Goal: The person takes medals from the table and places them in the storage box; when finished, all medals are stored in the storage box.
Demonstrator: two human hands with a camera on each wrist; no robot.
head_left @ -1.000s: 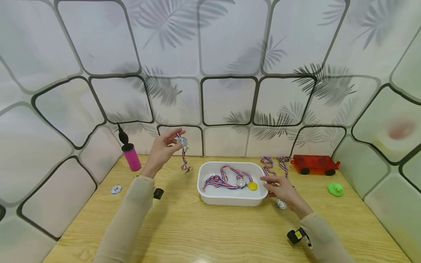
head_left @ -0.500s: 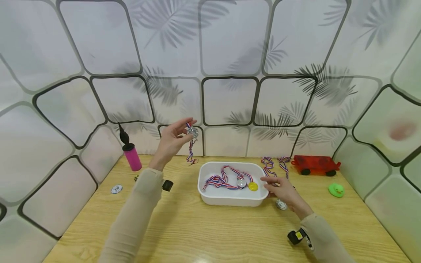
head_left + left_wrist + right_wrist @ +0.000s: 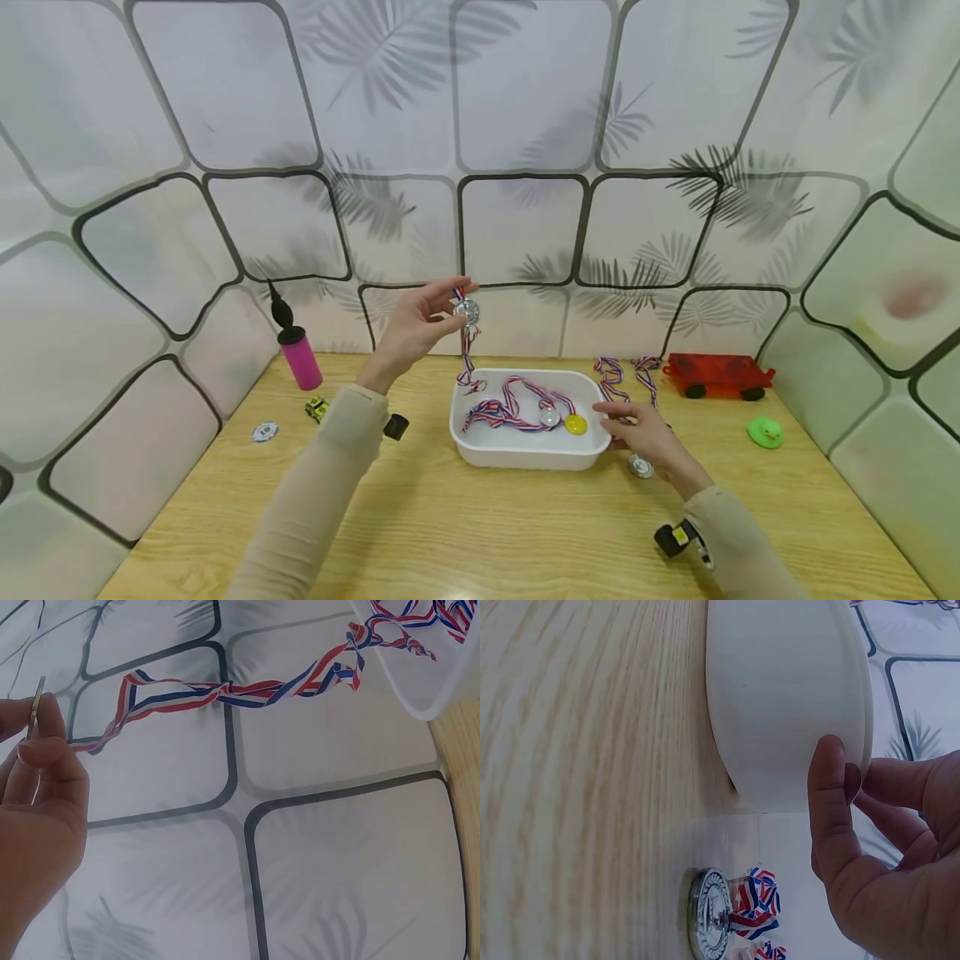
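Note:
My left hand (image 3: 420,325) pinches a silver medal (image 3: 467,312) between thumb and fingers, raised above the table. Its red, white and blue ribbon (image 3: 247,691) hangs down, the lower end overlapping the left corner of the white bin (image 3: 517,459) in the head view. Two medals, one silver (image 3: 550,416) and one gold (image 3: 576,425), lie in the bin with tangled ribbons. At the bin's right end, my right hand (image 3: 647,435) grips the rim between thumb and fingers, as the right wrist view shows. Another silver medal (image 3: 711,915) lies on the table beside that hand.
Ribbons (image 3: 611,377) lie behind the right hand. To the right are a red toy wagon (image 3: 718,375) and a green rubber duck (image 3: 766,432). On the left stand a pink balloon pump (image 3: 302,360), a poker chip (image 3: 265,432) and a small yellow toy car (image 3: 317,408).
My left hand has carried the silver medal to the right, rising and then dipping slightly, until its ribbon reaches the bin's left corner. The right hand has stayed on the rim.

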